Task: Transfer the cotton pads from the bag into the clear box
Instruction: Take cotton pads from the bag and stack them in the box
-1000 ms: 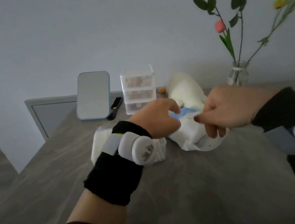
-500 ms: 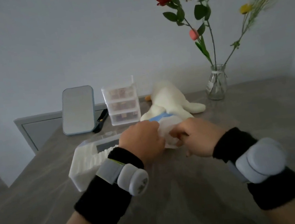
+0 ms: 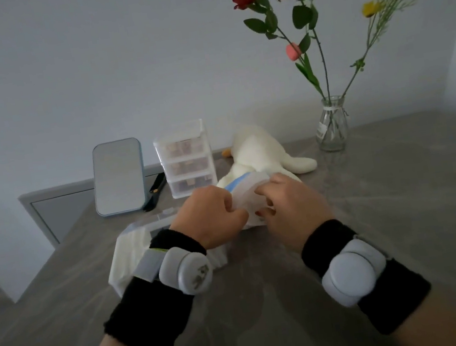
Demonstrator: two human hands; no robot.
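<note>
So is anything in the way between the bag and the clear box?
Nothing visible does. The left hand and right hand hold the blue-edged white bag right beside the clear plastic box; only the left wrist overhangs it.

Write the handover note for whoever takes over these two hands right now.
Left hand: grips the cotton pad bag near its blue-striped top.
Right hand: pinches the same bag from the other side.
Clear box: on the table, partly under the left wrist, with white pads showing inside.
Done: some pads seem to be in the box.
Left: get the bag open and move its pads across. How many it holds is hidden.
</note>
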